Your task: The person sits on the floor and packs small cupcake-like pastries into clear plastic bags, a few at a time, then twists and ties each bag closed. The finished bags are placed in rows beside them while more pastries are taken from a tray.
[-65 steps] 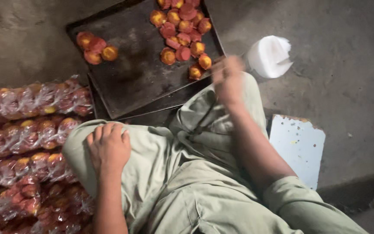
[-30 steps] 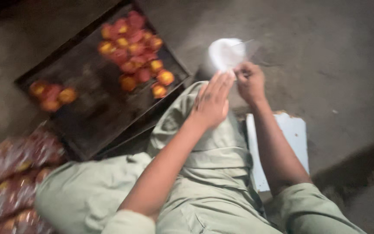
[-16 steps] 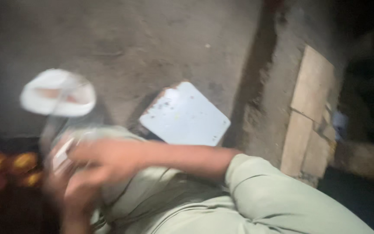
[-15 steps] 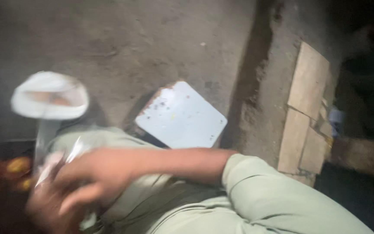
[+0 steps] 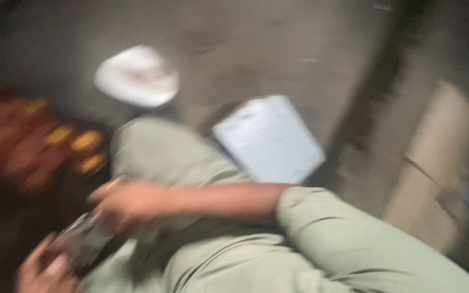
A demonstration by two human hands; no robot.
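Both hands meet low over lap: left hand [image 5: 47,271] grips clear bag [image 5: 82,247] from below, right hand [image 5: 128,202] at its top, prob. to steady it. Roll [image 5: 137,76] w/in reach. Blurry.

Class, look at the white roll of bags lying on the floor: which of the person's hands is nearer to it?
The right. The right hand reaches across the lap, below the white roll of bags. The left hand sits lower still, at the bottom edge, touching a clear bag. Neither touches the roll.
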